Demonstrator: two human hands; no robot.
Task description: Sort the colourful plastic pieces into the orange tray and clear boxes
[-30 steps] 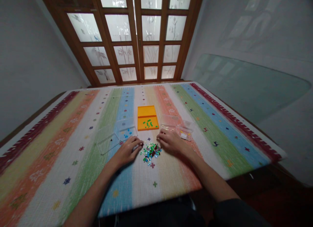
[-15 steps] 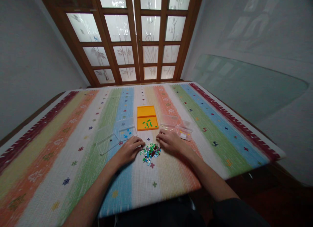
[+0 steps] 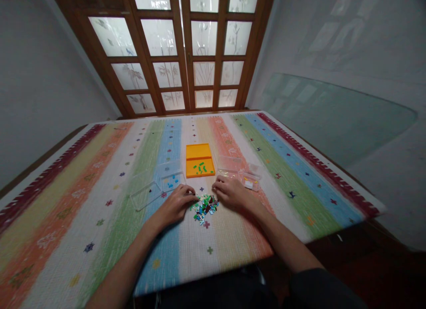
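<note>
A heap of small toy building bricks (image 3: 204, 208) in green, blue, white and dark brown lies on the striped cloth. At its left edge rests my left hand (image 3: 179, 201), thumb and fingers drawn together in a pinch. My right hand (image 3: 230, 191) is curled at the heap's upper right, fingertips together. Whatever either hand pinches is too small or hidden to make out. Just beyond the hands stands an opened orange box (image 3: 199, 159) with several green bricks (image 3: 202, 168) in its nearer half.
Left of centre sit a clear box (image 3: 172, 181) with blue bricks and another clear box (image 3: 145, 196) with a dark piece. A clear box (image 3: 249, 182) with yellow and white pieces lies beyond my right hand, beside one with pale pieces. The table's front edge (image 3: 199, 278) is near my body.
The view has shifted very slightly. Both hands stay at the sides of the heap, with no clear change in their grip.
</note>
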